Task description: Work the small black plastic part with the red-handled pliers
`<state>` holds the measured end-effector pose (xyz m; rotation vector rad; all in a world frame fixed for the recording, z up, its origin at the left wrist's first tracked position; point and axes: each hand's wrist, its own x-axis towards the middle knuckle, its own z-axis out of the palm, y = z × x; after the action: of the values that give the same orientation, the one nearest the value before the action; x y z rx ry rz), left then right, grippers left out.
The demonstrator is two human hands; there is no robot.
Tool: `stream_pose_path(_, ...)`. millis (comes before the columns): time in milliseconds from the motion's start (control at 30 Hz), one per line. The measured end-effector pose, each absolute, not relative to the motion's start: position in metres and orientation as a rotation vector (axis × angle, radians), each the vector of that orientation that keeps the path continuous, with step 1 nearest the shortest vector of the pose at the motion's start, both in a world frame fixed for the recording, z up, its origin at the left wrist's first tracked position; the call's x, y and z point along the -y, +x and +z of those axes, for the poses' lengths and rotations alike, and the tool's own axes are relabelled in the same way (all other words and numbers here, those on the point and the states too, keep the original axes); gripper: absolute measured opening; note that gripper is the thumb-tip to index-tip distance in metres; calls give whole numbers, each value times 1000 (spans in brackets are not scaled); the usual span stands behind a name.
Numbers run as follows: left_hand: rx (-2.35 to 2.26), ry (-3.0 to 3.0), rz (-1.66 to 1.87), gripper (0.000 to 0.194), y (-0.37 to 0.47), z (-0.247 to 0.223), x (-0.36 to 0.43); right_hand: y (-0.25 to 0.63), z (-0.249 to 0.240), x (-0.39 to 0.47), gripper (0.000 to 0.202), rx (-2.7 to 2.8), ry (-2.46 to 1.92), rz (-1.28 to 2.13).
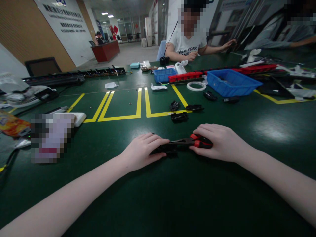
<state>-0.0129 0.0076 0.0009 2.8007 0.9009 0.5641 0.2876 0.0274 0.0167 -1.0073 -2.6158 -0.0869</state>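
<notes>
My right hand (pixel 218 142) is closed round the red and black handles of a pair of pliers (pixel 184 142), whose long jaws point left. Between the thumb and fingers of my left hand (pixel 145 149) is a small black plastic part (pixel 169 148), low over the green table. The plier tips reach the part beside my left fingertips; whether they grip it I cannot tell. Much of the part is hidden by my fingers. Beyond my hands lie similar black parts, one of them a dark clump (pixel 179 117) near the yellow tape.
Yellow tape lines (pixel 119 118) mark the green table (pixel 158 197). Farther back stand a blue bin (pixel 232 84), a smaller blue bin (pixel 165 75), a white tape ring (pixel 196 86) and red strips (pixel 186 77). A phone-like object (pixel 55 138) lies left. A person (pixel 189 46) sits opposite.
</notes>
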Motion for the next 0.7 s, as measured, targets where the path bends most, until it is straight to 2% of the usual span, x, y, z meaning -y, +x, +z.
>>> stream_pose_path(433, -922, 2729, 546, 43, -13, 2, -7, 282, 14, -21, 33, 2612, -1076, -109)
stream_pose_path(700, -903, 2758, 567, 39, -13, 3, -7, 281, 16, -20, 33, 2619, -1067, -142)
